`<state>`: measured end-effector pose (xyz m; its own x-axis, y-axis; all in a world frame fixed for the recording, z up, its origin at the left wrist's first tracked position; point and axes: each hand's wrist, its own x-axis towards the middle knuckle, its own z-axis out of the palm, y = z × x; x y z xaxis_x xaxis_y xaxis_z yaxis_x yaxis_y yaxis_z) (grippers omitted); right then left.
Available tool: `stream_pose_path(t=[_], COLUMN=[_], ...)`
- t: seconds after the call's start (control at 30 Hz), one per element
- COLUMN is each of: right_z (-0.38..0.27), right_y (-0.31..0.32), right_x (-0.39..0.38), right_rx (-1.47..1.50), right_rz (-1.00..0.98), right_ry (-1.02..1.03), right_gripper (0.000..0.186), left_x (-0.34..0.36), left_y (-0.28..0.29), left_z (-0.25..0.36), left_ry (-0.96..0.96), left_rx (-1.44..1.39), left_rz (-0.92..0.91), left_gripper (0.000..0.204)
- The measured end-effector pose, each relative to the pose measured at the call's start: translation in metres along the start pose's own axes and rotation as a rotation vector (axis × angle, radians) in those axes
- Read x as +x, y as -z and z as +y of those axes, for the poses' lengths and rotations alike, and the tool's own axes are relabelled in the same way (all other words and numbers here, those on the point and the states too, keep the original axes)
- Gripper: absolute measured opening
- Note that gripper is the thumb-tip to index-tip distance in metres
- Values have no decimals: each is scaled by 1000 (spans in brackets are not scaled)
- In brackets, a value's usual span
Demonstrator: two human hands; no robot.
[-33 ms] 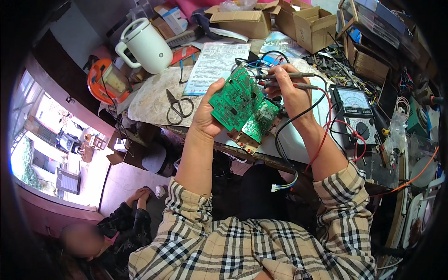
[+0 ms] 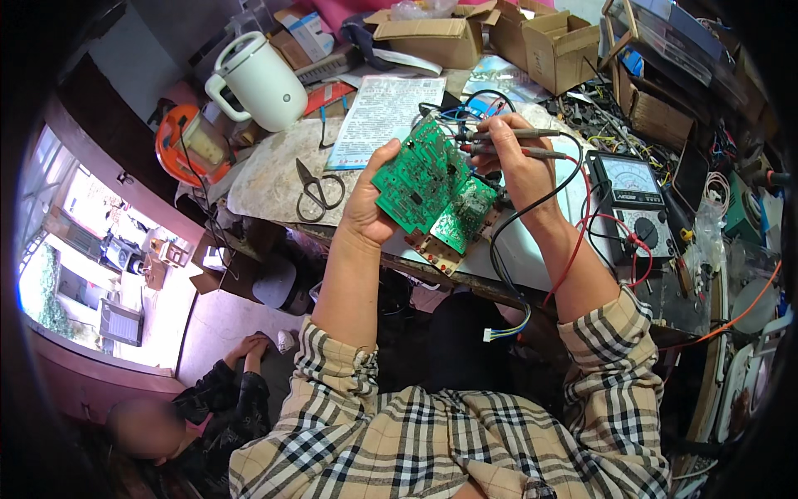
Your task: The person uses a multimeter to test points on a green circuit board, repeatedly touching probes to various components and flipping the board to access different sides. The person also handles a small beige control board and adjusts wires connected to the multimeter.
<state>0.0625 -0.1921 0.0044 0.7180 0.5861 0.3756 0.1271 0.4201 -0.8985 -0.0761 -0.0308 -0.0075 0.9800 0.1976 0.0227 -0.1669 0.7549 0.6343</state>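
Keep the green circuit board steady above the workbench edge, clamped at its lower side in the left hand. Right hand pinches two test probes together; keep tips apart on separate contacts. Board: green, densely tracked, a smaller green board beneath. Analog meter at right.

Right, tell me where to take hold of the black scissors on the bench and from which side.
Grip the black scissors at the two loop handles, which lie toward the near edge of the bench, coming from the near side. The blades point away toward the white kettle, and the loops lie flat and free of clutter. The left hand, on the green circuit board, is nearest.
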Motion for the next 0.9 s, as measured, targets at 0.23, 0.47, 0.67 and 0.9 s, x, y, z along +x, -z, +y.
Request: stream_pose_path(t=[0.23,0.47,0.67,0.9], right_z=[-1,4,4,2], right_y=[-3,-5,-4,-6], right_x=[-3,-4,-4,-5], right_rx=[25,46,78,64], right_rz=[5,-31,-28,-29], right_ry=[-24,-1,-26,-22], right_gripper=[24,22,23,24], left_x=[0,-2,0,1], left_y=[-3,-4,1,1], left_z=[-1,-1,-2,0], left_ry=[-20,-13,-13,-8], left_rx=[57,38,57,31], left_rz=[57,63,94,53], left_gripper=[46,47,48,49])
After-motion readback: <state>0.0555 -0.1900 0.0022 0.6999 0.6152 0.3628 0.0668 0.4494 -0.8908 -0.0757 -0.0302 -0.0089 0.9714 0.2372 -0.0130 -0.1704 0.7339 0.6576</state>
